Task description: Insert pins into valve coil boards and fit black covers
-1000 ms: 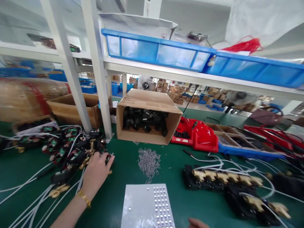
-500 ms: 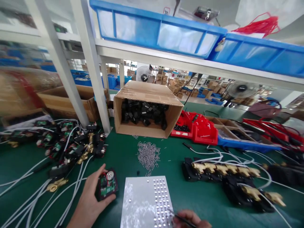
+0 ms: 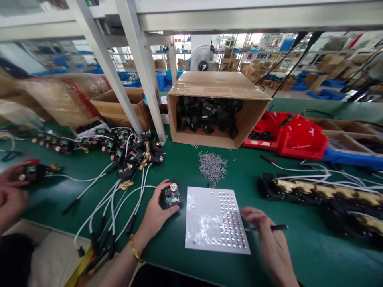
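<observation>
Left hand around a boxy green circuit-board module, right hand around a slim, straight, black-ended tool

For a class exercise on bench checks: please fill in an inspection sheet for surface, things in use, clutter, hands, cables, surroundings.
Surface: green tabletop.
Things in use: circuit module, slim tool, white plate bearing shiny discs.
Clutter: heap of small grey pieces, open carton of black parts, red bins.
Hands: left hand grips the module; right hand holds the tool by the plate's right edge.
Cables: white cables strewn at left; more by brass fittings at right.
Surroundings: another person's hands at left; fan in background.
</observation>
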{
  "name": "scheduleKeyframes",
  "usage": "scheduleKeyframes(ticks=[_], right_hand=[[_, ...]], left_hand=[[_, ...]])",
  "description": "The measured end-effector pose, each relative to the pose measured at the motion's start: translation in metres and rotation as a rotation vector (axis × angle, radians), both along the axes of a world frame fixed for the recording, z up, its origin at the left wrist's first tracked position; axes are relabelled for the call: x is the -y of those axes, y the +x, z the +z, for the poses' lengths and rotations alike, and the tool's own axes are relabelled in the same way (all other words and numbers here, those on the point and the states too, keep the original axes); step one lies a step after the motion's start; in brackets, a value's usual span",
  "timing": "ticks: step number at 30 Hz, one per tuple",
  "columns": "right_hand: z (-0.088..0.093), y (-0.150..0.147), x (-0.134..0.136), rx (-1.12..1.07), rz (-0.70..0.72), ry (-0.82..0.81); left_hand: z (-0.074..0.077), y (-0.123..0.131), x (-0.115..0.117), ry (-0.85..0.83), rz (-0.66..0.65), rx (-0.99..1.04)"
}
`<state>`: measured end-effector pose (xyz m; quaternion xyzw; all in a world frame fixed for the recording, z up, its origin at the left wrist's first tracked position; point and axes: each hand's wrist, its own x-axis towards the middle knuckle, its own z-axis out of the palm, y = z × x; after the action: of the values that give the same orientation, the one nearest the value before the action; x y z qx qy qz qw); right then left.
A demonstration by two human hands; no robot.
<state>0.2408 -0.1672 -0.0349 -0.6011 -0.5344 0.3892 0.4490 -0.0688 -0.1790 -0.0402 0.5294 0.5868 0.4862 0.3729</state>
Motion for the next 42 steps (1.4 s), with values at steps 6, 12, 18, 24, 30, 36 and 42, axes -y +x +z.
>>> scheduleKeyframes(ticks=[6,12,18,24,30,36,42], right_hand=[[0.02,-0.066,-0.07,0.774,0.337,0.057],[-0.006,-0.111,-0.093,1.011,0.383,0.065],[-0.012,-0.094,-0.09,1.02,0.411,0.086],[-0.015,-0.079,-0.097,0.648,0.451,0.193],[0.007,-0.09,-0.108,0.522,0.495,0.061],[0.026,-0.047,-0.117,0.491,0.291,0.037],[0.051,0.015,-0.145,0.459,0.188,0.027]], left_hand=[[-0.004,0.014,0.008,0.077,0.037,0.008],[-0.001,0.02,0.016,0.017,0.066,0.019],[0.002,0.02,0.018,0.075,0.031,-0.091],[0.014,0.025,0.021,-0.042,0.05,-0.201],[0.014,0.032,0.022,-0.091,0.142,-0.245],[-0.002,0.035,0.019,-0.157,0.301,-0.1],[-0.011,0.036,0.016,-0.083,0.345,-0.059]])
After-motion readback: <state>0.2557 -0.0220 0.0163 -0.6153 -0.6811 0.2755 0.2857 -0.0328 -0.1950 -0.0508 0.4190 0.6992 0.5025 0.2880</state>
